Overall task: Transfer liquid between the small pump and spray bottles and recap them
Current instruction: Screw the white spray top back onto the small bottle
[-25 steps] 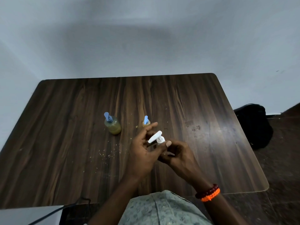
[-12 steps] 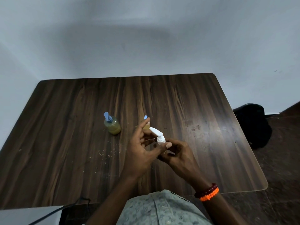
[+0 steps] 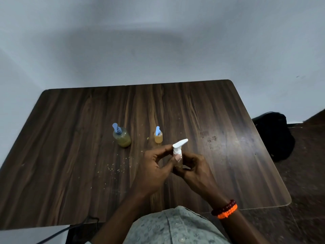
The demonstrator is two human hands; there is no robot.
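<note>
A small bottle with a white pump cap point(image 3: 178, 148) stands upright between my two hands over the middle of the dark wooden table point(image 3: 70, 155). My right hand point(image 3: 195, 169) grips its body from the right, hiding most of it. My left hand point(image 3: 154, 169) pinches the white cap's collar with thumb and forefinger; the nozzle points right. Farther back stand a round bottle of yellowish liquid with a blue pump cap point(image 3: 121, 136) and a smaller orange-filled bottle with a blue cap point(image 3: 158, 135), both capped and untouched.
Pale crumbs point(image 3: 116, 169) are scattered on the table left of my hands. A black bag point(image 3: 274, 136) sits on the floor past the table's right edge. A dark cable point(image 3: 58, 232) hangs off the near left edge. A wall stands behind the table.
The white pump nozzle has turned: right a second ago, then left, now right again, as my left fingers twist the cap. The right hand keeps holding the bottle in place.
</note>
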